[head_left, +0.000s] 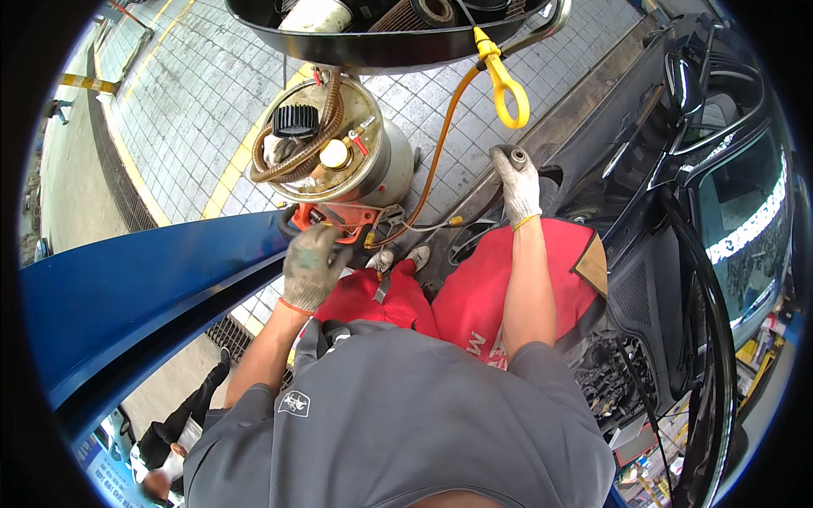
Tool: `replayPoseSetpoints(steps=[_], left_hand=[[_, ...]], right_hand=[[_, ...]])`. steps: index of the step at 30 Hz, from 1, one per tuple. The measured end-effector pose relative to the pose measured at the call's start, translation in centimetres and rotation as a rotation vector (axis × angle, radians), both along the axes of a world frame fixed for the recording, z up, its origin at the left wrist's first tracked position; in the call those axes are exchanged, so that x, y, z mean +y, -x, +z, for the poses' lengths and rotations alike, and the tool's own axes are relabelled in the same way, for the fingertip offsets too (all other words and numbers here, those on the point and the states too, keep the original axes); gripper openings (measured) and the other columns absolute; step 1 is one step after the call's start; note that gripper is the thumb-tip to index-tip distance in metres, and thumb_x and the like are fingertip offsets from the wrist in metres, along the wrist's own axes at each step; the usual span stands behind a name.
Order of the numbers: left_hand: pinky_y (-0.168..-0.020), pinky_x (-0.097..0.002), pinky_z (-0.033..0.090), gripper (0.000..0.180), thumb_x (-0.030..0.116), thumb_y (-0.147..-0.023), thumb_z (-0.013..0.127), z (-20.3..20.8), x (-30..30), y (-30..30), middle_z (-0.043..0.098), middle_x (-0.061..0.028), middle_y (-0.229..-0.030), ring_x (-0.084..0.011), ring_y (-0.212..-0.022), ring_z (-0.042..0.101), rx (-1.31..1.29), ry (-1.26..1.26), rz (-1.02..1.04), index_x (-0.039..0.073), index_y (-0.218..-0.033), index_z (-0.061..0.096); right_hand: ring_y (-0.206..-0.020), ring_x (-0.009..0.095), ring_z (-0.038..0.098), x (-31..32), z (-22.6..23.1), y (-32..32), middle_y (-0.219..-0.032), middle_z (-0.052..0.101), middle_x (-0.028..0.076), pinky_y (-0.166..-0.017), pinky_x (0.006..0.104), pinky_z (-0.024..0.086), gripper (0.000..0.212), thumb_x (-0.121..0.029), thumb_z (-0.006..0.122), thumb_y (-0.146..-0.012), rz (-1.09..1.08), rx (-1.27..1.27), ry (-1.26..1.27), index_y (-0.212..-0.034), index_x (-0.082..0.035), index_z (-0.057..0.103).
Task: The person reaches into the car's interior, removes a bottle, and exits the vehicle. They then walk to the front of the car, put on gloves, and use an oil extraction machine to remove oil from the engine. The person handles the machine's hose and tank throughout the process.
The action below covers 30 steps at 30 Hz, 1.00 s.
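Note:
My left hand, in a soiled knit glove, is beside the blue metal post. Its fingers bend loosely, with the thumb apart; nothing shows in them, though they are slightly blurred. Just beyond it is an orange fixture with cables at the post's end. On the right, my gloved right hand is closed around a short dark metal socket, its round hollow end facing up. A yellow ring-shaped handle hangs from the rim of the black pan, above that hand.
Behind the post stands a round metal drum with a coiled brown hose and a black cap. Used filters lie in the pan. A dark car fills the right side. Another person is at the lower left.

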<state>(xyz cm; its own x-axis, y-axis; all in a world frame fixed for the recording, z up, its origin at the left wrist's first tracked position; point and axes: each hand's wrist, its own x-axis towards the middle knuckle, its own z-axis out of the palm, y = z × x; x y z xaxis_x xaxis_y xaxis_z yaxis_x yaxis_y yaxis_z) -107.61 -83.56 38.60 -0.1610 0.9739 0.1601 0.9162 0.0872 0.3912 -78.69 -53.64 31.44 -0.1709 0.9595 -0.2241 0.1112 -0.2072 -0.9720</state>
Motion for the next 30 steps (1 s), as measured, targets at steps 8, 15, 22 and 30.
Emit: replayPoseSetpoints(steps=[8,15,22,30], left_hand=[[-0.102,-0.0473,0.046,0.038,0.023,-0.086,0.069,-13.9,-2.0,3.6,0.071,-0.0091,-0.102,-0.0295,-0.104,0.066,0.268,0.313,-0.129,0.014,-0.123,0.067],[-0.082,-0.0456,0.049,0.036,0.014,-0.083,0.066,-16.2,-1.4,4.1,0.072,-0.0052,-0.088,-0.0277,-0.091,0.070,0.271,0.358,-0.156,0.022,-0.116,0.074],[-0.081,-0.0459,0.050,0.028,0.018,-0.078,0.069,-16.1,0.1,3.3,0.073,-0.0048,-0.088,-0.0278,-0.093,0.070,0.251,0.340,-0.075,0.021,-0.104,0.078],[-0.083,-0.0459,0.050,0.019,0.018,-0.083,0.065,-17.5,8.2,1.8,0.075,-0.0040,-0.089,-0.0268,-0.094,0.072,0.194,0.142,-0.050,0.021,-0.095,0.079]], right_hand=[[-0.089,0.009,0.064,-3.5,-0.2,-0.8,-0.100,0.073,0.000,-0.082,0.0263,0.052,0.020,-0.014,0.080,-0.095,-0.115,0.006,0.048,-0.111,-0.004,0.074],[-0.088,0.010,0.064,-5.7,0.6,-2.1,-0.098,0.073,0.001,-0.081,0.0264,0.053,0.015,-0.008,0.077,-0.095,-0.133,0.021,0.098,-0.109,-0.004,0.074],[-0.090,0.010,0.064,-7.1,0.2,-0.1,-0.099,0.073,0.001,-0.082,0.0272,0.053,0.015,-0.010,0.076,-0.095,-0.126,-0.001,0.143,-0.109,-0.004,0.074],[-0.072,0.010,0.062,-6.6,1.7,-0.4,-0.091,0.072,0.001,-0.068,0.0279,0.052,0.019,-0.017,0.076,-0.095,-0.134,0.041,0.100,-0.109,-0.004,0.074]])
